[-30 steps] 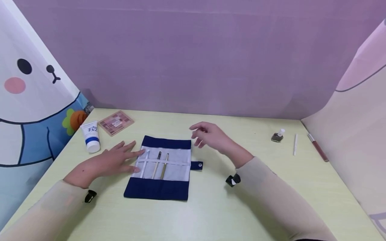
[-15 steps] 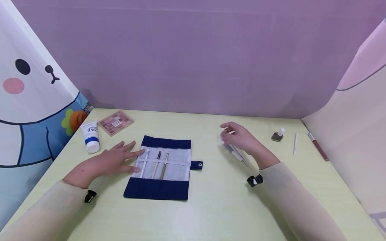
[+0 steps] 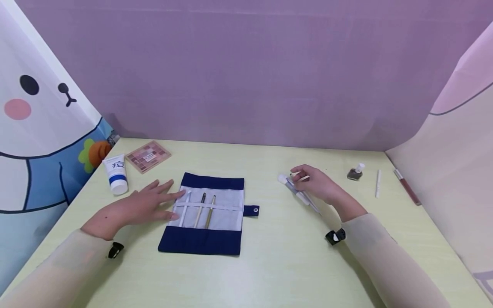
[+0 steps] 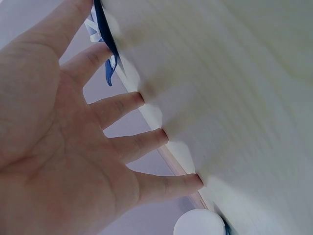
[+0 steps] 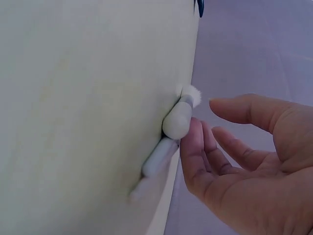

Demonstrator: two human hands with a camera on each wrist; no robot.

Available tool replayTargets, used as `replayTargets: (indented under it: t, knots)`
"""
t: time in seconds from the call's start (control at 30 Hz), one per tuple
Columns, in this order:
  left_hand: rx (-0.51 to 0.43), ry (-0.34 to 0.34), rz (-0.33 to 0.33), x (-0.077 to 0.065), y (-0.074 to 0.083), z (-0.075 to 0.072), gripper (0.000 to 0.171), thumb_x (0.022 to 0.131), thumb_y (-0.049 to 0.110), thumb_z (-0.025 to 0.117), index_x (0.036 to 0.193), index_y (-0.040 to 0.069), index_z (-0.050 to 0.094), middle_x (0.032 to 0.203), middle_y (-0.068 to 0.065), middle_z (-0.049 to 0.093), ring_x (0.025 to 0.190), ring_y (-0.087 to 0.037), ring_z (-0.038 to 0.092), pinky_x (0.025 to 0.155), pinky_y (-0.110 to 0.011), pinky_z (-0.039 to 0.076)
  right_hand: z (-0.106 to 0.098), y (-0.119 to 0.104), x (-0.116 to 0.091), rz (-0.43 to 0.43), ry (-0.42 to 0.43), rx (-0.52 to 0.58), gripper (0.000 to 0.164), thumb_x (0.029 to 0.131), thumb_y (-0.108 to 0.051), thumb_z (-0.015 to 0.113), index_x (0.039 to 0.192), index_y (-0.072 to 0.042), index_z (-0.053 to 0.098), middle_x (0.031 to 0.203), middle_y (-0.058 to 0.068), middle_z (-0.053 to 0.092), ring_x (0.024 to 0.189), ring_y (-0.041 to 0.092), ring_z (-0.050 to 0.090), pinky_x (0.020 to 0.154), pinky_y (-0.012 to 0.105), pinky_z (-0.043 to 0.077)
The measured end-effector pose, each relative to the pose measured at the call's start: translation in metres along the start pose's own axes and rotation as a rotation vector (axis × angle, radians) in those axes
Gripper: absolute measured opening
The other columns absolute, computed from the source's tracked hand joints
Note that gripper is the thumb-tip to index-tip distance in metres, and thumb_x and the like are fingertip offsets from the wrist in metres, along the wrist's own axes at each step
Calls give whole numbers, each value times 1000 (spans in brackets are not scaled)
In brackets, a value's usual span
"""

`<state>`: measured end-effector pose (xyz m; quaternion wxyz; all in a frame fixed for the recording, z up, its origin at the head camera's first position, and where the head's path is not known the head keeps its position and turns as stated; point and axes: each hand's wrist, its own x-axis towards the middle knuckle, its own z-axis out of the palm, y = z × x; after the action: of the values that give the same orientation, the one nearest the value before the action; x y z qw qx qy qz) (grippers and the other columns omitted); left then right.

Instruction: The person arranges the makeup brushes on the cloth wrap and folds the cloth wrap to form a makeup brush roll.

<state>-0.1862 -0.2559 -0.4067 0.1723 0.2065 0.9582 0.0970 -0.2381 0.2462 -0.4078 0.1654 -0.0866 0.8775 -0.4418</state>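
Note:
A navy roll-up brush case (image 3: 200, 242) lies unrolled on the table, with three slim sticks under its inner strap: a white one (image 3: 185, 209), a dark-tipped one (image 3: 200, 209) and an olive one (image 3: 209, 213). My left hand (image 3: 140, 210) has its fingers spread, thumb and forefinger on the case's left edge. To the right, a white-bristled makeup brush (image 3: 283, 178) lies beside another slender pale-handled tool (image 5: 159, 157). My right hand (image 3: 317, 185) is over them, fingers bent loosely beside the brush handle, thumb apart from it; whether they touch is unclear.
A white-and-blue cream tube (image 3: 116, 174) and a pink eyeshadow palette (image 3: 148, 156) lie at the back left. At the right are a small dark bottle (image 3: 354, 173), a white pencil (image 3: 378, 184) and a reddish-brown tube (image 3: 408, 188). A purple backdrop (image 3: 246, 77) borders the table.
My right hand has moved right, away from the case, and lies lower near the brushes, which came into view as it shifted. My left hand stays on the case's edge.

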Motion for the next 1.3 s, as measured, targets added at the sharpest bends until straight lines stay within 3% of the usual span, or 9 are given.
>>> replayTargets:
  t: [0.2, 0.43, 0.6, 0.87, 1.07, 1.3]
  knots:
    - [6, 1, 1, 0, 0, 0, 83, 94, 72, 66, 164, 33, 45, 176, -27, 24, 156, -69, 17, 106, -95, 26, 4, 0, 3, 6, -22, -36, 47, 103, -8, 65, 148, 0, 53, 135, 21, 64, 121, 30, 65, 94, 34, 57]
    - [0, -1, 1, 1, 1, 0, 82, 94, 71, 66, 164, 33, 45, 177, -27, 23, 157, -68, 15, 107, -94, 25, 11, -3, 7, 27, -27, -161, 45, 99, -8, 70, 143, -1, 59, 126, 16, 67, 112, 24, 64, 90, 30, 57]
    - [4, -5, 1, 1, 1, 0, 83, 94, 72, 65, 164, 32, 44, 176, -27, 23, 156, -69, 16, 107, -94, 26, 16, -7, 8, 28, -14, -239, 43, 99, -6, 69, 141, -2, 62, 123, 14, 69, 110, 25, 66, 91, 33, 58]
    - [-2, -5, 2, 0, 1, 0, 84, 94, 72, 65, 164, 32, 44, 176, -27, 23, 156, -69, 15, 107, -95, 26, 18, -10, 7, 15, -16, -268, 38, 100, -4, 64, 137, -3, 67, 124, 15, 72, 109, 25, 67, 91, 35, 57]
    - [-2, -3, 5, -1, 1, 0, 83, 94, 72, 65, 164, 31, 44, 176, -28, 23, 156, -69, 16, 106, -95, 26, 16, -8, 9, 3, -12, -247, 39, 102, -6, 62, 140, -4, 68, 126, 15, 73, 109, 24, 67, 91, 34, 57]
    - [-5, -1, 9, -2, 2, 0, 83, 95, 71, 65, 164, 31, 45, 176, -28, 23, 155, -70, 16, 106, -95, 26, 10, -9, 11, -61, -6, -96, 40, 104, -13, 67, 143, -10, 68, 134, 14, 71, 121, 27, 65, 102, 36, 55]
